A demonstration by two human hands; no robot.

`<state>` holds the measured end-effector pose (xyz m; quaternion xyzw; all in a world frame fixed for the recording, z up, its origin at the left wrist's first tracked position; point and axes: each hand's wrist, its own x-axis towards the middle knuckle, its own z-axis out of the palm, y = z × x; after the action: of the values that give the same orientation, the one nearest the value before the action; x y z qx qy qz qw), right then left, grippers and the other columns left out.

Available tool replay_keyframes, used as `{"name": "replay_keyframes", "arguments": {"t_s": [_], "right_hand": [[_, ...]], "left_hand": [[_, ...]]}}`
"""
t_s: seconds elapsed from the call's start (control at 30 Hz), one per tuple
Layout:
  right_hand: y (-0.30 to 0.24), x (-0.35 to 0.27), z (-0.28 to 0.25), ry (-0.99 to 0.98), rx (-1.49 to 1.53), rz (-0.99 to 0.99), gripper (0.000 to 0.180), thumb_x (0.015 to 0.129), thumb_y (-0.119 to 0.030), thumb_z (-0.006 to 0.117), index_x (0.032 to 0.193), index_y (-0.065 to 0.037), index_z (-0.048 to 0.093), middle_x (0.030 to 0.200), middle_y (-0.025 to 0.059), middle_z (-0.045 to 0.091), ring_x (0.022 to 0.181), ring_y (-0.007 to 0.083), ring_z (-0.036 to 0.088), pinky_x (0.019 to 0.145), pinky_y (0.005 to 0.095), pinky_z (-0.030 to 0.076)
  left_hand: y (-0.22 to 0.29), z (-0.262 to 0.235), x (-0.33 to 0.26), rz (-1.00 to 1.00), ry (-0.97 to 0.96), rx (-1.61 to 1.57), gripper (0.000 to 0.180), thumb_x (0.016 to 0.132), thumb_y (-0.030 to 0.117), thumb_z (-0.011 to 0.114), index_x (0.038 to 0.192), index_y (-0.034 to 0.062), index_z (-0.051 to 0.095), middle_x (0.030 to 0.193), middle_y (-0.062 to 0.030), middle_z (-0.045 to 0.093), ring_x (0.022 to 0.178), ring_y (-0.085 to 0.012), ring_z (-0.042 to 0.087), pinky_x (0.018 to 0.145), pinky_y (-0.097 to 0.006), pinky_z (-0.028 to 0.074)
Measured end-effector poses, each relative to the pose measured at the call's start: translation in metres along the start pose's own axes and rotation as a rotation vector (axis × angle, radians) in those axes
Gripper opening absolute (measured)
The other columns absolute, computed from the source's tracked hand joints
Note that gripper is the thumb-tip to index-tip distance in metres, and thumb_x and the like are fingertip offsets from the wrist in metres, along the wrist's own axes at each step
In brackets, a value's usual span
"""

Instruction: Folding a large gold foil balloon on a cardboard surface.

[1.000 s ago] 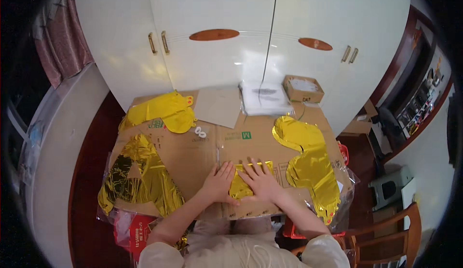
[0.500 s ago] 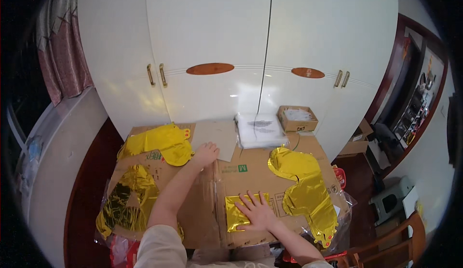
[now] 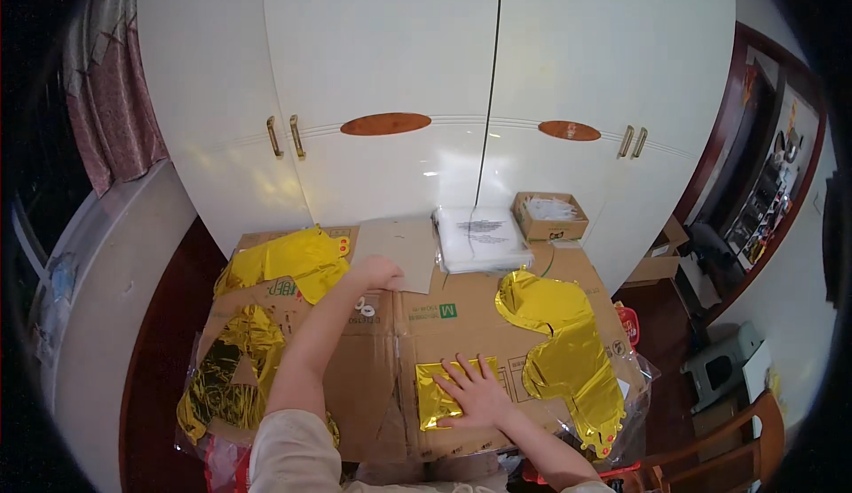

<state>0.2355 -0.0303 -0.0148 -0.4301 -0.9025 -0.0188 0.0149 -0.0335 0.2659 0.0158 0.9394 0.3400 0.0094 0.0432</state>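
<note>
My left hand [image 3: 380, 273] is closed at the near left edge of a thin grey cardboard sheet [image 3: 398, 243], its fingers curled over that edge. My right hand [image 3: 477, 399] lies flat with fingers spread on a folded square of gold foil [image 3: 434, 410]. On the right lies a large flattened gold foil balloon [image 3: 568, 351]. Another gold foil balloon [image 3: 282, 262] is at the far left, partly behind my left forearm. Nearer to me on the left is a crumpled, shiny gold foil balloon [image 3: 253, 338]. Small white loops [image 3: 365, 307] show beside my left forearm.
Flattened brown cardboard [image 3: 461, 329] covers the table. A stack of clear plastic bags [image 3: 479, 237] and a small cardboard box [image 3: 550, 218] of white pieces stand at the back, before a white cupboard [image 3: 390, 40]. A wooden chair [image 3: 754, 444] and grey stool [image 3: 723, 369] are at right.
My left hand has gone from lying flat to curled at the sheet's edge. The far left balloon's rounded end has shifted, and white loops now show. My right hand stays on the foil square.
</note>
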Motion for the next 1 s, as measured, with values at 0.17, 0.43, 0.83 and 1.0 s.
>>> {"name": "replay_keyframes", "arguments": {"t_s": [0.17, 0.43, 0.83, 1.0], "right_hand": [[-0.002, 0.004, 0.000, 0.053, 0.021, -0.025, 0.093, 0.079, -0.080, 0.045, 0.149, -0.019, 0.036, 0.154, 0.0135, 0.034, 0.143, 0.0389, 0.027, 0.113, 0.0630, 0.016], [0.002, -0.005, 0.001, 0.023, 0.036, 0.023, 0.093, 0.079, -0.080, 0.045, 0.150, -0.020, 0.035, 0.154, 0.0131, 0.033, 0.143, 0.0385, 0.026, 0.113, 0.0633, 0.016], [-0.001, 0.006, -0.001, 0.088, 0.048, -0.037, 0.094, 0.077, -0.081, 0.047, 0.148, -0.020, 0.039, 0.152, 0.0129, 0.037, 0.142, 0.0384, 0.029, 0.112, 0.0633, 0.018], [-0.001, 0.003, -0.007, -0.043, 0.025, 0.007, 0.094, 0.080, -0.079, 0.044, 0.151, -0.019, 0.032, 0.156, 0.0125, 0.031, 0.145, 0.0368, 0.023, 0.115, 0.0621, 0.014]], "left_hand": [[-0.077, 0.013, -0.011, -0.491, 0.185, -0.092, 0.055, 0.072, 0.043, 0.073, 0.108, 0.0012, 0.067, 0.100, -0.0219, 0.068, 0.097, -0.0363, 0.065, 0.088, -0.043, 0.052], [-0.011, -0.010, -0.005, -1.060, -0.078, -0.211, 0.095, 0.064, 0.063, 0.078, 0.134, 0.0033, 0.054, 0.144, -0.0159, 0.044, 0.131, -0.0329, 0.044, 0.102, -0.047, 0.044], [-0.092, 0.038, -0.009, -1.160, 0.027, -0.425, 0.099, 0.057, 0.044, 0.090, 0.136, 0.0033, 0.048, 0.138, -0.0169, 0.051, 0.125, -0.0330, 0.052, 0.099, -0.047, 0.046], [-0.081, 0.026, -0.007, -1.048, 0.158, -0.390, 0.073, 0.063, 0.037, 0.087, 0.120, 0.0004, 0.061, 0.118, -0.0177, 0.065, 0.108, -0.0327, 0.064, 0.090, -0.042, 0.053]]}}
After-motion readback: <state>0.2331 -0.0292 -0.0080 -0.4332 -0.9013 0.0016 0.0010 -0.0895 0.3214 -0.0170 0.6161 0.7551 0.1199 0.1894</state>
